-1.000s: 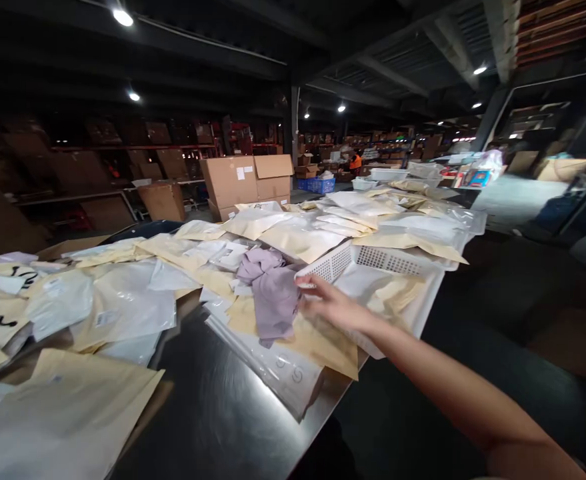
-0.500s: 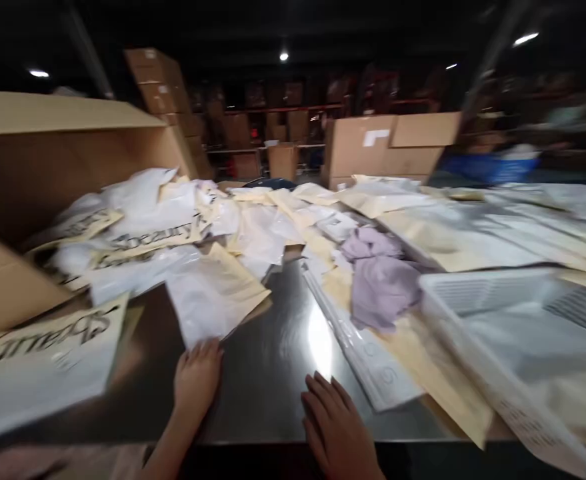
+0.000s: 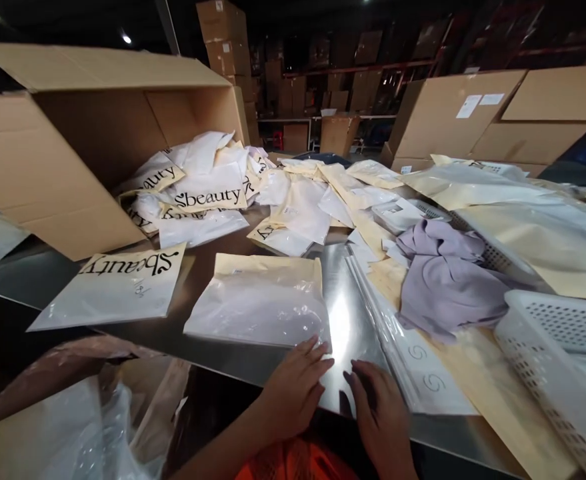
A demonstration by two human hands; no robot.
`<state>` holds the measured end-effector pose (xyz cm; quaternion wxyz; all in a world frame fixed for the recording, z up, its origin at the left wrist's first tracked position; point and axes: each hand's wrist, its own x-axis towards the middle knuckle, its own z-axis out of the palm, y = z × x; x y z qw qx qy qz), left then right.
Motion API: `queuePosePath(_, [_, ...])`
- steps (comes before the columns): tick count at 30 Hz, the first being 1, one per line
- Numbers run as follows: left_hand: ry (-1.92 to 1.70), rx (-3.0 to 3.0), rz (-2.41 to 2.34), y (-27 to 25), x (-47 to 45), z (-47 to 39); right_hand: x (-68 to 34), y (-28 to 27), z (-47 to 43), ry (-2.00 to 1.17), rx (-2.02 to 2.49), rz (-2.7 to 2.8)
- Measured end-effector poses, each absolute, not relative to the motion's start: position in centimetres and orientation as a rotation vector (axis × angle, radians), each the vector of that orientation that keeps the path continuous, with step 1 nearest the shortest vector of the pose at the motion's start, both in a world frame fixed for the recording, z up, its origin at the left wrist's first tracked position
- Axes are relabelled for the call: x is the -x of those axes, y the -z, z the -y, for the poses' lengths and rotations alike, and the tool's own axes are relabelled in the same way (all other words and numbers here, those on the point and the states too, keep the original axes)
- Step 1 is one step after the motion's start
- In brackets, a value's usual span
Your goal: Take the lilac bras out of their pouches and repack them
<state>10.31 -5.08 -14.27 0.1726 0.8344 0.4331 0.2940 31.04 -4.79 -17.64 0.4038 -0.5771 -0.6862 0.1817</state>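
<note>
My left hand [image 3: 295,388] rests at the front right corner of a flat plastic garment bag [image 3: 263,307], its fingers stretched and apart. This bag has a cream upper strip and lies on the metal table [image 3: 340,320]. Just to the right, my right hand [image 3: 380,417] hovers at or touches the table's front edge, fingers apart and nothing in them. Beside it lies a stack of clear slider bags [image 3: 423,373] with round marks. Farther left is another bag [image 3: 133,287] printed with "Sbeauty".
A large open carton [image 3: 67,187] lies on its side with packed bags [image 3: 207,193] spilling out. Lilac fabric [image 3: 443,287] lies beside a white perforated basket [image 3: 533,373]. Below the table at left, plastic wrappings [image 3: 97,420] fill a container. Closed cartons [image 3: 453,127] stand behind.
The view has turned left. The plastic bag at my left hand now lies flat and squared near the table edge. My left hand has moved toward my right hand, its fingers now spread.
</note>
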Motion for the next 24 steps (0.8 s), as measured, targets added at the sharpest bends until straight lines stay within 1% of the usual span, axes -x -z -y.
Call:
queuePosePath(2, [-0.986,-2.229,-1.283,14.9,-10.7,6.7,-31.1,16.8,4.5,-0.511,1.521,1.78])
queuePosePath(5, [-1.039,-1.972,-1.331,15.6,-10.6,9.0,-30.1,15.4,3.4,-0.532,1.7,1.938])
queuePosePath(10, [-0.776,-1.408,-1.341,16.1,-11.6,11.3,-27.3,13.0,-0.2,-0.476,2.087,2.025])
queuePosePath(13, [-0.722,-0.964,-1.227,16.8,-12.4,11.2,-27.1,12.2,-1.3,-0.573,2.137,2.034])
queuePosePath(16, [-0.671,-0.625,-1.058,17.4,-12.9,10.5,-27.6,12.5,-0.1,-0.882,1.914,1.977])
queuePosePath(20, [-0.723,-0.518,-0.976,17.5,-13.8,9.8,-27.2,13.8,4.0,-1.554,1.459,1.483])
queuePosePath(22, [-0.776,-0.498,-0.982,17.2,-14.5,9.8,-26.4,14.1,5.9,-1.74,1.32,1.232])
queuePosePath(24, [-0.813,-0.49,-1.01,16.8,-15.1,9.8,-25.8,13.9,7.1,-1.826,1.244,1.1])
